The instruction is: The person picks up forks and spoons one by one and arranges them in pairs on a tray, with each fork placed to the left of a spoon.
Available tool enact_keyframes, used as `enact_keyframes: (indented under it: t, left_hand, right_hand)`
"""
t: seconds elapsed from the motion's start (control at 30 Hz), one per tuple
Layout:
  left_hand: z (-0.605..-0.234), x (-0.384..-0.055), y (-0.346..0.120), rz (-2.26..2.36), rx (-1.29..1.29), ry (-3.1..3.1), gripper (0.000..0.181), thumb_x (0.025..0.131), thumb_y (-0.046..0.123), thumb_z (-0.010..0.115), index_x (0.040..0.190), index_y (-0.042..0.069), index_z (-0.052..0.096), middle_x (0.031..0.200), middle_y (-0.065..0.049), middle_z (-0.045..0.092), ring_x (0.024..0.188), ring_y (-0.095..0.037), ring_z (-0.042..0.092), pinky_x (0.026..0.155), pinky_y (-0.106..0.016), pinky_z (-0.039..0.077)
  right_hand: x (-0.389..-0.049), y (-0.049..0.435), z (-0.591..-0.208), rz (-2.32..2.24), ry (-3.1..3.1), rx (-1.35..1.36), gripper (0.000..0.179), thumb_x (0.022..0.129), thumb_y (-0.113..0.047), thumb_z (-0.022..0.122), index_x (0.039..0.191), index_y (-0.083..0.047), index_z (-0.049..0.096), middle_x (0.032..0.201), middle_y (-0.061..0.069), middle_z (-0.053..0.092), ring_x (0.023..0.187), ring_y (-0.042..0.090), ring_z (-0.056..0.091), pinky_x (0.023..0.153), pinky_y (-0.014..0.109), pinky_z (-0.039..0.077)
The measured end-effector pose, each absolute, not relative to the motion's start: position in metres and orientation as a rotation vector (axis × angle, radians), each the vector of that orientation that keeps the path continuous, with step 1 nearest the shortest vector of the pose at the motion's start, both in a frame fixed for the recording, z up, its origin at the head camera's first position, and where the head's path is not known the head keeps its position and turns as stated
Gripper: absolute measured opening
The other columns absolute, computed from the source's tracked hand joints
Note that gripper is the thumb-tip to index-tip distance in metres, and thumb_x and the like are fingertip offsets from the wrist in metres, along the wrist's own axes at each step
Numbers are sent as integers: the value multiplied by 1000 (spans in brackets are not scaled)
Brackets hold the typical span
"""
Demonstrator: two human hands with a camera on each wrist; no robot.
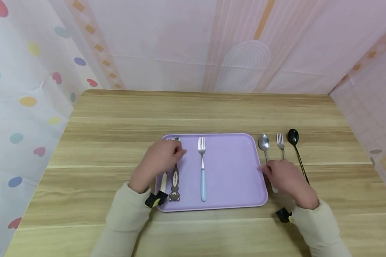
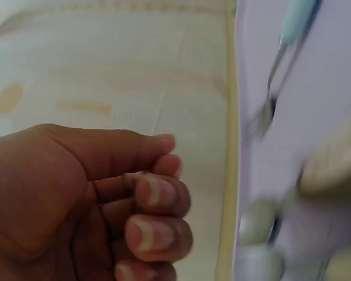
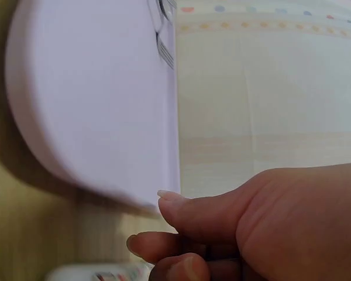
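My left hand (image 1: 162,155) hovers over the left end of a lilac tray (image 1: 231,171), fingers loosely curled and empty in the left wrist view. Beneath it lie a fork with a cream handle (image 1: 163,182) and a utensil with a brown bear handle (image 1: 175,180); the hand partly covers both. A fork with a light blue handle (image 1: 203,184) lies mid-tray. At the tray's right edge is my right hand (image 1: 286,178), its fingers bent with nothing seen between them. It partly hides a silver spoon (image 1: 264,142) and a small fork (image 1: 280,141) on the table.
Farthest right on the wooden table (image 1: 115,117) lies a black spoon (image 1: 293,137), its handle running toward the right wrist. Patterned curtains (image 1: 167,46) hang behind the table and at both sides.
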State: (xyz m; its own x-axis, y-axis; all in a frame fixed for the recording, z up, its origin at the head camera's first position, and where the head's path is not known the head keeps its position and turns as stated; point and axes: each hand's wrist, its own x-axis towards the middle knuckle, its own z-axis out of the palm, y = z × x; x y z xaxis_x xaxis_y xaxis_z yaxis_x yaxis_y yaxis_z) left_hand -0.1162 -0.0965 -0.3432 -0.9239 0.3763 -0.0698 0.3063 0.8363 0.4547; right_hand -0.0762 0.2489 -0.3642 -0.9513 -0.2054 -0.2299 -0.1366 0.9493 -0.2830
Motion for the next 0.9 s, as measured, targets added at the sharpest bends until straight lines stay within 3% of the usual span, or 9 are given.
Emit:
enact_keyframes:
  t: [0.37, 0.9]
  left_hand:
    - [-365, -141, -153, 779, 302, 2713, 28, 92, 21, 62, 68, 8, 55, 54, 0, 48, 49, -14, 46, 48, -28, 37]
    - [-387, -141, -166, 1037, 188, 2357, 32, 95, 17, 58, 67, 3, 54, 52, -5, 52, 41, -14, 50, 43, -26, 41]
  right_hand:
    - [-78, 263, -361, -382, 2789, -143, 35, 99, -32, 49, 74, -9, 55, 59, 3, 47, 52, 19, 44, 46, 32, 34]
    - [-75, 266, -372, -394, 2733, -62, 33, 99, -35, 48, 87, -5, 54, 67, 7, 50, 58, 23, 48, 49, 36, 37]
